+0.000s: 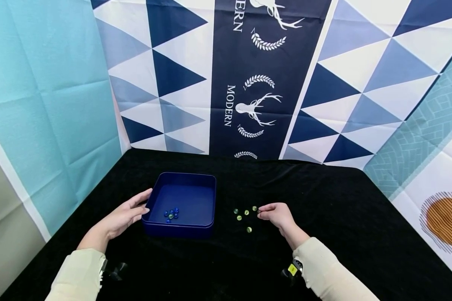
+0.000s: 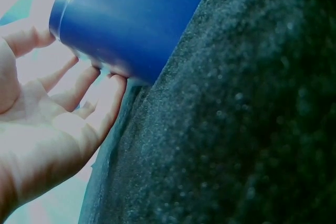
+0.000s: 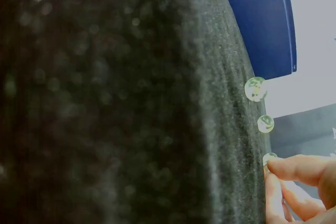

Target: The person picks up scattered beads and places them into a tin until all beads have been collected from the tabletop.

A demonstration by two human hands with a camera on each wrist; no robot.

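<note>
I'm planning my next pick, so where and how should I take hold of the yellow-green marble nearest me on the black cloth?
Probably best to pinch the yellow-green marble at opposite sides of its widest part, coming from above and the right: it's round, sits apart from the other loose marbles, and the right grip is on that side, opposite the blue box.

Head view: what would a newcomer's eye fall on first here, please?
Probably the patterned backdrop, with triangles and white deer motifs, across the upper part. Next, the blue box on the black cloth, left of centre, with the left hand touching its side. Right of it, greenish marbles lie beside the right hand.
</note>
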